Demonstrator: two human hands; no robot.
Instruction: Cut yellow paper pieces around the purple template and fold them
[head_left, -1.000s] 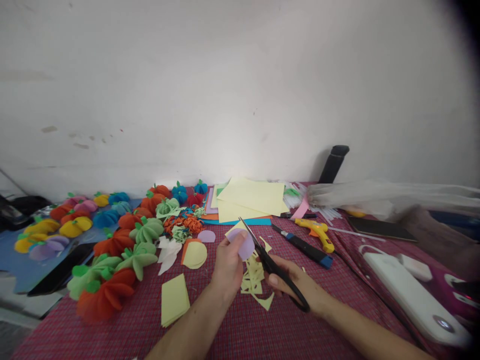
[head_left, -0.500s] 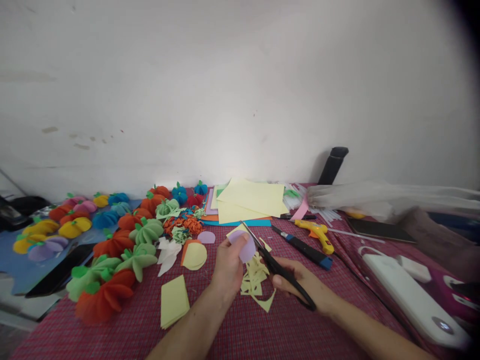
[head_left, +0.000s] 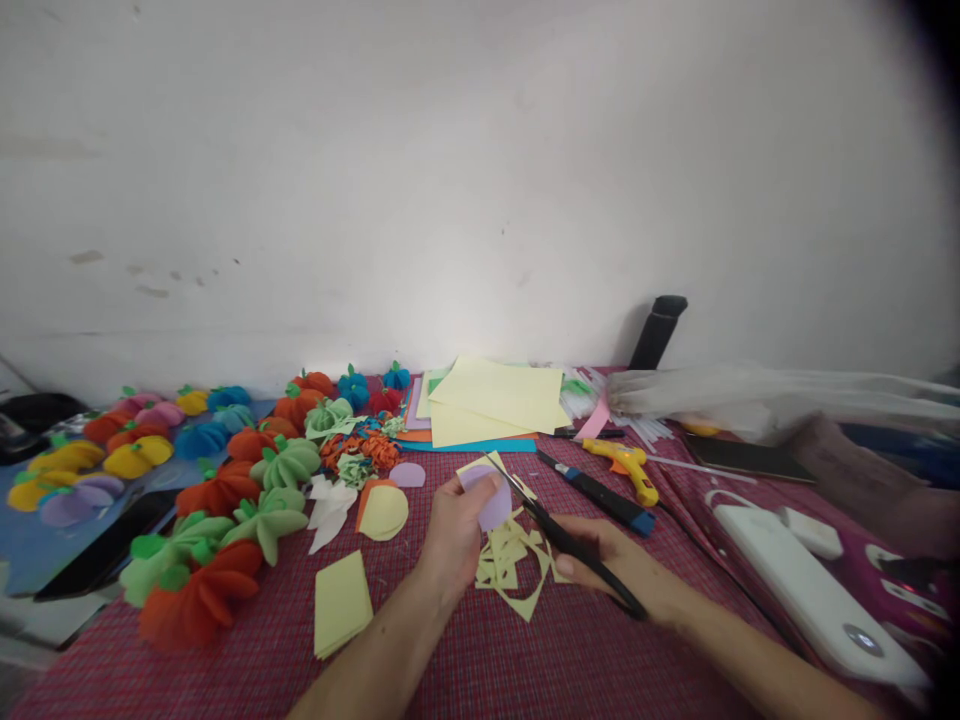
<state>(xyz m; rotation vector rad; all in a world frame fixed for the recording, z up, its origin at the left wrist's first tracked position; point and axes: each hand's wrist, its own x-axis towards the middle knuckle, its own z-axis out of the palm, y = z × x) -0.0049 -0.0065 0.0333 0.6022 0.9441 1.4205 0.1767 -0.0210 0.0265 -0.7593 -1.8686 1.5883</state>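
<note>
The left hand [head_left: 453, 525] holds purple paper [head_left: 493, 508] (scissors [head_left: 576, 549] in the right hand [head_left: 624, 558]).

spot: looks like a home craft corner from my end
upper half: I just get a scuffed pale wall [head_left: 480, 180]
bottom middle: checked red cloth [head_left: 525, 675] over the work surface
left side: loads of colorful pumpkin-shaped crafts [head_left: 217, 487]
center: yellow sheets [head_left: 510, 395], scissors [head_left: 577, 550]
right of center: glue gun [head_left: 634, 466], utility knife [head_left: 596, 491]
</note>
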